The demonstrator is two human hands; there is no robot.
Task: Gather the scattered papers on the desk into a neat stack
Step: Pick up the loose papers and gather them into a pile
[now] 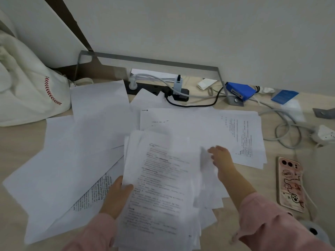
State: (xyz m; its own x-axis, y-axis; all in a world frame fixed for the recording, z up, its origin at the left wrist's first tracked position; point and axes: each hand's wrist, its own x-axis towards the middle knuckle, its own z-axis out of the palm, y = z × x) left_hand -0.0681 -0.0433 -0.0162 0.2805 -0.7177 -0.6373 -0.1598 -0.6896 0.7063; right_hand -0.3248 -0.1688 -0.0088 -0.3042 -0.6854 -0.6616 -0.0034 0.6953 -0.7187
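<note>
At the near edge of the desk (21,142), my left hand (117,194) pinches the gathered bundle (159,187), thumb on top. My right hand (221,160) lies on the printed sheets (239,138) just beyond; blur hides whether its fingers grip. Gathering looks about midway, as blank sheets (72,156) fan out leftward. Next I'd draw the right-side sheets onto the bundle, clear of the phone (290,183).

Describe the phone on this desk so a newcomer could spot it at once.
Start at the light wooden desk and its spread of white papers. Just beyond their right edge, past the right hand, the phone lies face down. Its pink case with a cartoon drawing sets it apart from the plain sheets beside it.
</note>
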